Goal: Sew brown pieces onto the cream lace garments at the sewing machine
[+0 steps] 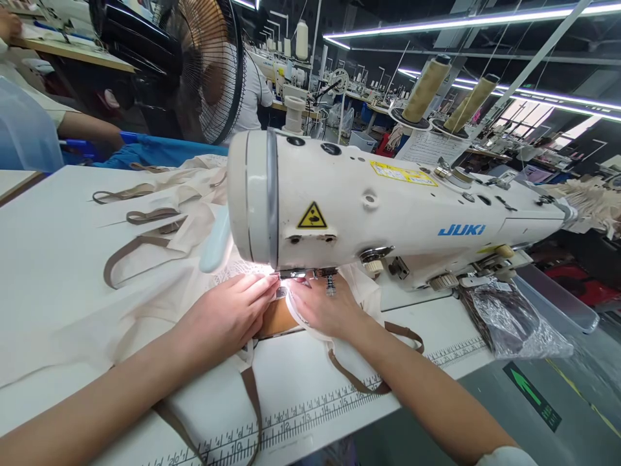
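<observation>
A thin beige garment point(366, 285) with brown straps point(252, 395) lies under the head of a white JUKI sewing machine point(310, 200). My left hand point(228, 310) is beside the lit needle area, its fingers close together and gripping the cloth; its thumb is hidden. From the other side, my right hand point(325, 304) pinches the garment's pale curved edge point(303, 320), with its fingertips partly under the presser area. Between both hands shows a small clear label point(281, 292). The needle tip cannot be made out.
More beige pieces with brown straps point(140, 252) spread over the white table point(53, 233) at left. A printed ruler point(291, 421) runs along its front edge. A plastic bag point(514, 320) sits at right. Behind stand a black fan point(208, 71) and thread cones point(427, 87); another person's arm point(92, 129) shows at left.
</observation>
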Tool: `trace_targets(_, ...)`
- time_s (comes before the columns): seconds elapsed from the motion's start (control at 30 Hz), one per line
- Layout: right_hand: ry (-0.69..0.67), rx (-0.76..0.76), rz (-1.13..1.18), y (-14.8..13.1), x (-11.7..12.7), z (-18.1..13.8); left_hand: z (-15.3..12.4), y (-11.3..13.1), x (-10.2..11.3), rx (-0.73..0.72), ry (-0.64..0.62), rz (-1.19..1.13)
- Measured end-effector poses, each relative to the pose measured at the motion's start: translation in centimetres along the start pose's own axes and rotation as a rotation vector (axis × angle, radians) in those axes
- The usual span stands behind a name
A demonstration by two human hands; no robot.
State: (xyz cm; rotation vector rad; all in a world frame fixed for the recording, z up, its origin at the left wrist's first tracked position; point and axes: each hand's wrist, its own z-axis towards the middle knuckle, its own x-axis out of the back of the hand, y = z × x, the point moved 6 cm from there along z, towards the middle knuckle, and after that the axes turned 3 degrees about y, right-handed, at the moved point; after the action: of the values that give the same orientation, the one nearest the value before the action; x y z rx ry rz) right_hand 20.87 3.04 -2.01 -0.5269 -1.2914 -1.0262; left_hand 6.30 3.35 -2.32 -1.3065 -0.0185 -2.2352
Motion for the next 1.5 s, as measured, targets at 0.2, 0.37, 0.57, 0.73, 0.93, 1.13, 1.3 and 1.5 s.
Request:
trace_targets(0.2,0.011,-0.004,0.004,-0.04,0.14,-0.09,-0.34,-0.17,-0.37,0.026,-0.053,-0.027)
trace_targets(0.37,0.015,-0.012,0.025,0.01,-0.21,-0.12,-0.47,-0.31,-0.81,0.042,-0.097,-0.051)
trace_targets(0.57,0.034,-0.023,0.04,0.21,-0.39,-0.12,-0.53,-0.35,-0.76,0.036,-0.084,-0.049)
trace_targets(0.73,0.02,-0.014,0.049,0.22,-0.27,-0.08,-0.63,-0.35,-0.81,0.033,-0.055,-0.093)
trace_targets(0.93,0.038,-0.021,0.053,0.29,-0.1,0.09,-0.69,-0.46,-0.89,0.052,-0.061,-0.09)
trace_targets(1.13,0.038,-0.011,0.048,0.22,-0.26,0.01,-0.52,-0.23,-0.83,0.034,-0.063,-0.043)
trace_targets(1.3,0.081,-0.006,0.034,0.11,-0.15,-0.15,-0.18,0.14,-0.48,0.005,-0.036,0.056)
trace_targets(1.5,0.171,-0.016,0.053,0.26,-0.5,-0.52,-0.17,0.41,-0.22,0.031,-0.017,0.055)
